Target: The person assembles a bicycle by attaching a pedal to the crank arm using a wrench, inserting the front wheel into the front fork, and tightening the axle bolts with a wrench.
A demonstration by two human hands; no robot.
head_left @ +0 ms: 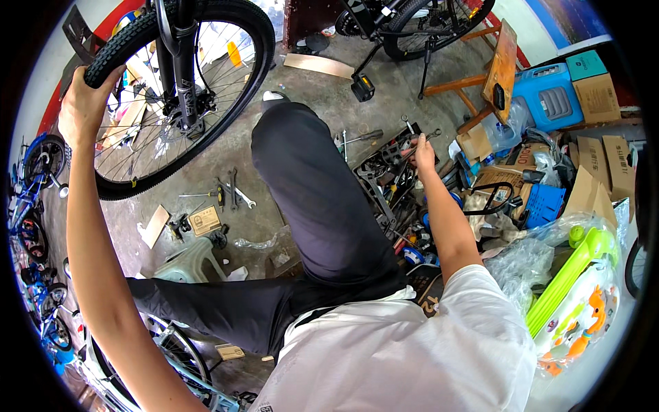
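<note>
My left hand (84, 110) grips the knobbly black tyre (259, 65) of a bicycle wheel at the upper left, thumb and fingers round its outer side. The wheel is mounted in a black fork (184, 82). On the right, my right hand (424, 156) is closed on a silver wrench (435, 133), whose end sticks out past the fingers; the rest is hidden. That hand is over a black tool tray (374, 172) crowded with hand tools. Just beyond it, another silver tool (408, 126) leans upward.
Spanners (234, 185) and a screwdriver (220, 197) lie on the concrete floor beside a pale plastic stool (185, 266). A wooden bench (500, 69), a blue case (547, 96) and cardboard boxes (596, 96) stand at the right. Another bicycle (405, 31) is at the back.
</note>
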